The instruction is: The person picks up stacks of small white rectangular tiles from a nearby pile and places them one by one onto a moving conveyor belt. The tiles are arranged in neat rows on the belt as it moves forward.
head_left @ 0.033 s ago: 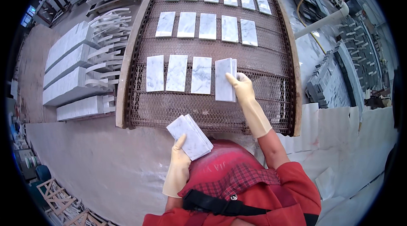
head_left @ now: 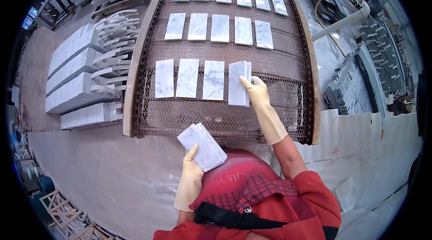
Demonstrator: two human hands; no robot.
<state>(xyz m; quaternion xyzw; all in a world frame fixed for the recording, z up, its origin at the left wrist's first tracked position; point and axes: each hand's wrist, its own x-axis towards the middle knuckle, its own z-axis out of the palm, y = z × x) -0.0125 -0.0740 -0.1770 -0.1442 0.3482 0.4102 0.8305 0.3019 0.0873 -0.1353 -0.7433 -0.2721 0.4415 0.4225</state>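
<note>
Wire-mesh conveyor belt, centre frame, bearing rows of white marble tiles. Stacked marble slabs, left. Right hand, gloved, gripping upright tiles on belt. Left hand, gloved, cradling tile stack, lower centre.

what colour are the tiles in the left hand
White marble with grey veining, on the tile stack in the left hand; head view.

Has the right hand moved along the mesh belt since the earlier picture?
No. The right hand sits in the same spot, on the tile just right of the three tiles in the belt's nearest row.
</note>
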